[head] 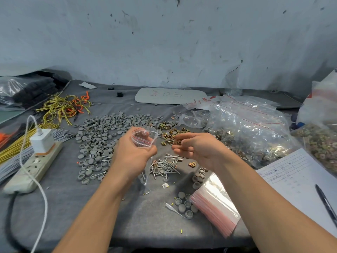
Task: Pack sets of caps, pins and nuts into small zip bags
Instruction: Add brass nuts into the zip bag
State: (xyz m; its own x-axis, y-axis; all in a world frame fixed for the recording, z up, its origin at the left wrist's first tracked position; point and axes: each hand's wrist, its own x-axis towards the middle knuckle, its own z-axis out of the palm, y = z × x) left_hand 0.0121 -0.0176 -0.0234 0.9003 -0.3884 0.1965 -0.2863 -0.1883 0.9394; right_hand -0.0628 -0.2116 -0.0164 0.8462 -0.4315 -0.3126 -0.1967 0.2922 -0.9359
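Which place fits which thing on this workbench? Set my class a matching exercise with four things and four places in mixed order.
Things
1. small clear zip bag with a red seal line
2. white cube-shaped plug-in charger
3. black pen
4. stack of pink-edged empty plastic zip bags

Places
A. lying on the lined white paper sheet
B. flat on the grey table cloth, near edge
C. plugged into the beige power strip
D. held in the left hand

Pairs: 1-D, 2-C, 3-A, 4-B.
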